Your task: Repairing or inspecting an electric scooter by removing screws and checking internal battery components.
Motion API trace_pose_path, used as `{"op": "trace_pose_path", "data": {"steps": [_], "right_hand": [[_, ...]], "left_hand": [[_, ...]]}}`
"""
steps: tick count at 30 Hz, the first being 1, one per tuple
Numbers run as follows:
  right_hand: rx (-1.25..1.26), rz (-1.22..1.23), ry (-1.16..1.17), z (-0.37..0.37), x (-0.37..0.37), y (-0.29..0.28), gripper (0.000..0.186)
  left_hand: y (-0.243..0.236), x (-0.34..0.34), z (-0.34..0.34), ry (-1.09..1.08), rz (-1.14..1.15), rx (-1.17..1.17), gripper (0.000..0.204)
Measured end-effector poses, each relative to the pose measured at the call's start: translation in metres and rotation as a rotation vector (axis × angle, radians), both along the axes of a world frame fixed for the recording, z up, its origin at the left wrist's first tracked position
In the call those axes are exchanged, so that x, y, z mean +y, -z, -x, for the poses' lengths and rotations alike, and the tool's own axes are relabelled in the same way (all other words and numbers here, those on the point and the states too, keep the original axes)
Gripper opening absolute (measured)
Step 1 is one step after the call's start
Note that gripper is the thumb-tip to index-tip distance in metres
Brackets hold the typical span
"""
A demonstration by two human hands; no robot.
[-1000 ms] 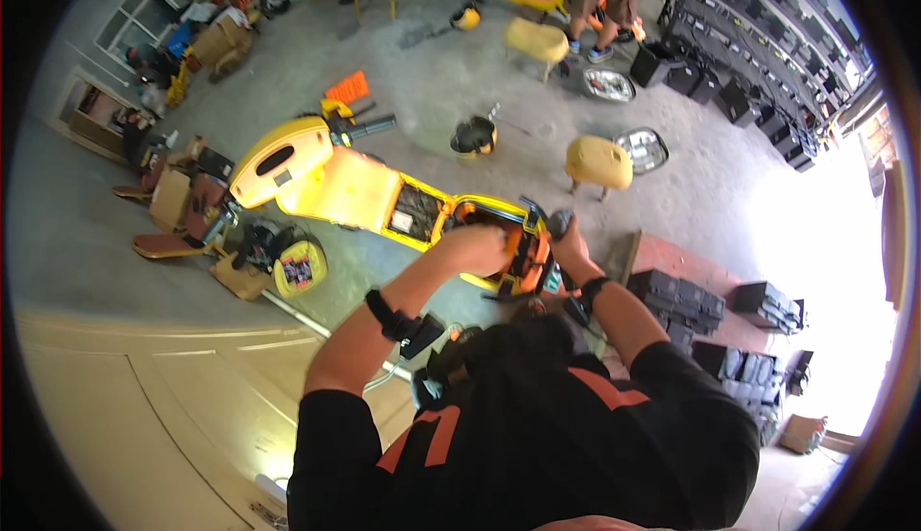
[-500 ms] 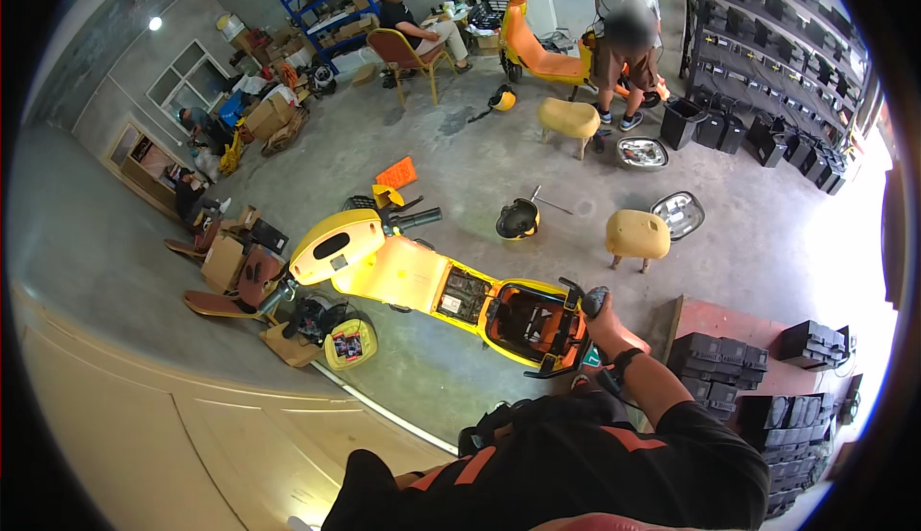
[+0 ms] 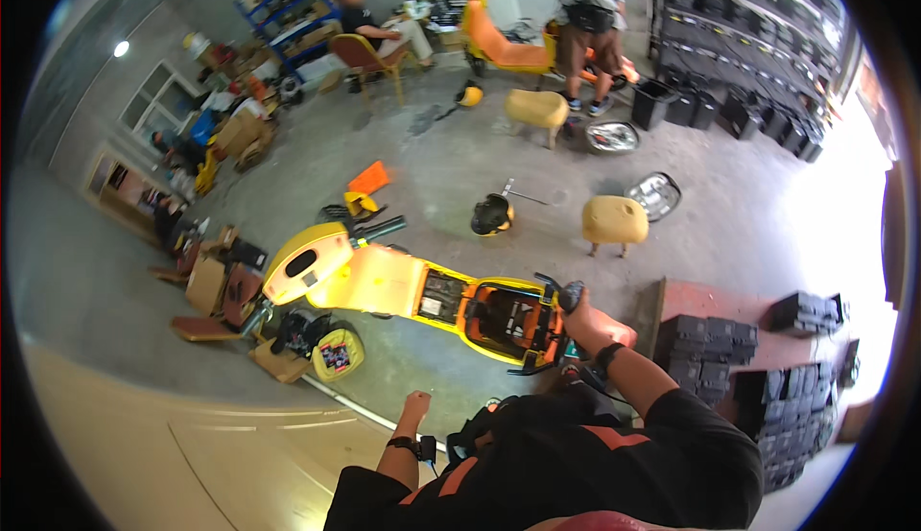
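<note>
At the right hand (image 3: 581, 324), a dark-grey, rounded, hard-looking object (image 3: 573, 295) is gripped, probably stiff, best held round its body. Leftward, a yellow plastic scooter (image 3: 374, 277) seems heavy. The left hand (image 3: 416, 403) is curled closed; any contents cannot be told.

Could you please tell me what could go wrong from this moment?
The dark rounded object in the right hand might slip and drop into the nearby open compartment. The left hand is away from the yellow scooter, so it may be late to steady a wobble. Someone walking past could trip on the T-shaped metal tool lying on the floor.
</note>
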State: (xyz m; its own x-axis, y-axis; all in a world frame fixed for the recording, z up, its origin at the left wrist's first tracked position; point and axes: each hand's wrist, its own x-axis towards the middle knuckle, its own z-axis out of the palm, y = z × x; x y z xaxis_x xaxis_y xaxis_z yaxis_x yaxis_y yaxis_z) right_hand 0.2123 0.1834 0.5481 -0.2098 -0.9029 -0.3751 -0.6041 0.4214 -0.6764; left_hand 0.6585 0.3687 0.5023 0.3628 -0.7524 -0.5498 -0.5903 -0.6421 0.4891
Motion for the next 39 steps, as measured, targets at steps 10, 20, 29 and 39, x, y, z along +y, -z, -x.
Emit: {"op": "trace_pose_path", "data": {"steps": [10,20,29,39], "right_hand": [[-0.111,-0.007,0.114,0.002,-0.004,-0.011,0.096],[0.054,0.042,0.303,-0.025,0.002,-0.027,0.100],[0.397,0.169,0.437,-0.065,0.005,-0.015,0.108],[0.559,0.250,0.441,-0.079,-0.002,-0.003,0.110]], "left_hand": [[0.038,-0.007,0.056,0.773,-0.345,0.058,0.034],[0.021,-0.090,0.099,0.576,-0.051,-0.175,0.027],[0.052,-0.193,0.157,0.819,0.620,0.092,0.015],[0.149,-0.160,0.141,0.733,0.595,0.120,0.016]]}}
